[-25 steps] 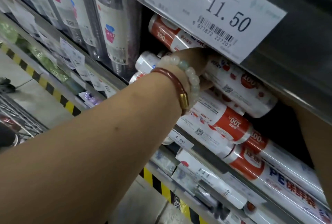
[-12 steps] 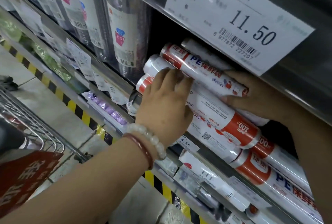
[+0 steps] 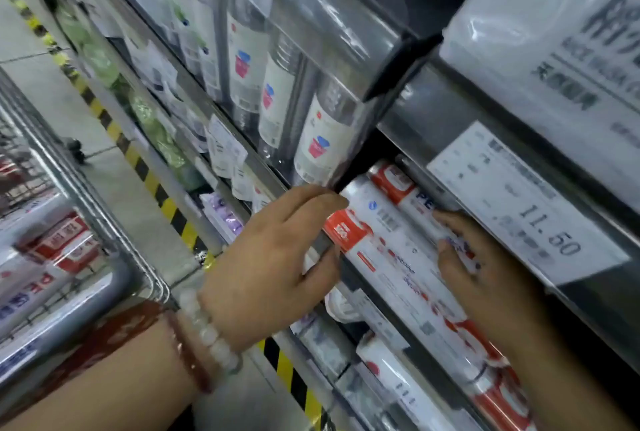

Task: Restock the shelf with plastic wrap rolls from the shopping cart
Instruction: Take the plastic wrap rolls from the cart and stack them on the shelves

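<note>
Several white plastic wrap rolls (image 3: 391, 243) with red ends lie stacked on the shelf (image 3: 446, 140), under the 11.50 price tag (image 3: 519, 212). My left hand (image 3: 273, 257), with bead bracelets at the wrist, touches the left ends of the rolls with straight fingers, thumb below a red end. My right hand (image 3: 485, 278) rests on top of the stack further right, its fingers lying on the rolls. More rolls (image 3: 52, 247) lie in the shopping cart (image 3: 117, 268) at the lower left.
Clear sleeves of stacked cups (image 3: 277, 95) fill the shelf section to the left. Yellow-black tape (image 3: 138, 160) runs along the floor at the shelf's foot. A lower shelf (image 3: 374, 371) holds more rolls and packets. A big plastic-covered sign (image 3: 554, 50) hangs at the upper right.
My left hand has slid from lying flat on the rolls to their left ends. The right hand has shifted along the top of the stack. The view swung left, showing the cart.
</note>
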